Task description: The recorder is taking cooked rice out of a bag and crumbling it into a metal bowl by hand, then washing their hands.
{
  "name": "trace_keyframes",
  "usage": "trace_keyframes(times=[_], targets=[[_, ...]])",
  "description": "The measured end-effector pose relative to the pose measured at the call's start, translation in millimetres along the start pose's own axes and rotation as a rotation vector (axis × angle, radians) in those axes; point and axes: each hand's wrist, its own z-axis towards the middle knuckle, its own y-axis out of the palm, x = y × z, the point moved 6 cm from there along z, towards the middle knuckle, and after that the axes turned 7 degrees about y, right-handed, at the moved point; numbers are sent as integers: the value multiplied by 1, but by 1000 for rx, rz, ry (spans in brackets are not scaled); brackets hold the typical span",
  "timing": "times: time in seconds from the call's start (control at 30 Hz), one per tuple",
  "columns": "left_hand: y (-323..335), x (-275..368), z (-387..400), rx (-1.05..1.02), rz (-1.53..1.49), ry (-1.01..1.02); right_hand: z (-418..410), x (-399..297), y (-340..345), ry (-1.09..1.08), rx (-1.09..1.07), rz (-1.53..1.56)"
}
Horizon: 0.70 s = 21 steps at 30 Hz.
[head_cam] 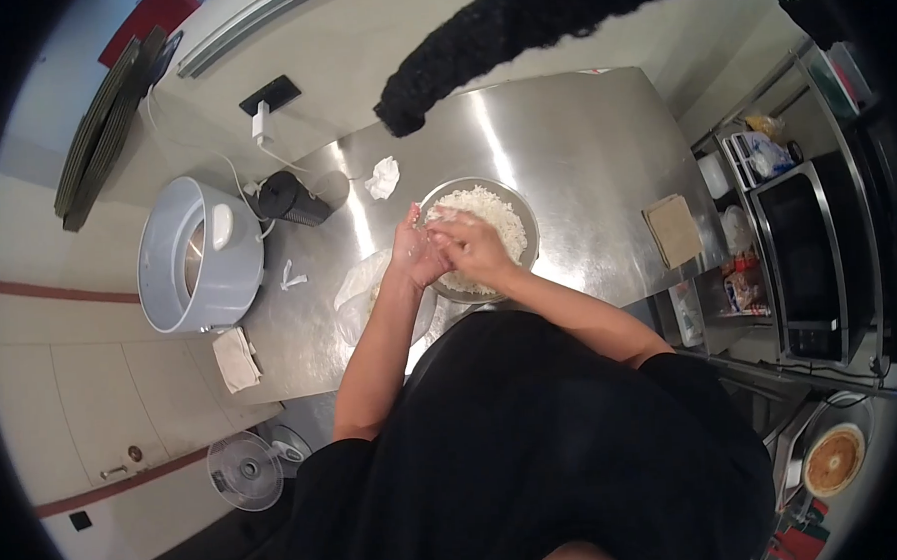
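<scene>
Over the left side of a round metal pan (534,235), my two hands meet. White cooked rice (482,200) fills much of that pan. My left hand (416,257) is turned palm up, with a few pale grains stuck to its palm and fingers. Bent fingers of my right hand (477,247) touch the left palm; whether anything is between them is hidden. Below my left forearm lies a translucent plastic bag (354,314) with something pale inside, partly covered by the arm.
A stainless steel table (585,139) carries a grey-white round cooker body (257,281), a black cylinder (295,200), crumpled white paper (382,178) and folded beige cloths (673,231) (236,360). At right stands a shelf with a microwave (800,257). A fan (246,469) is at lower left.
</scene>
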Motion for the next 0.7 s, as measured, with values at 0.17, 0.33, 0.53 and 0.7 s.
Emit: trace_keyframes(times=[0.17, 0.33, 0.53, 0.7], targets=[[30, -6, -2, 2, -90, 4, 4, 32, 8, -70, 85, -24], [52, -15, -17, 220, 628, 202, 9, 51, -8, 431, 154, 106], [76, -38, -7, 61, 870, 628, 14, 69, 32, 1028, 62, 1044], [46, -32, 13, 120, 786, 504, 14, 64, 34, 957, 57, 1356]])
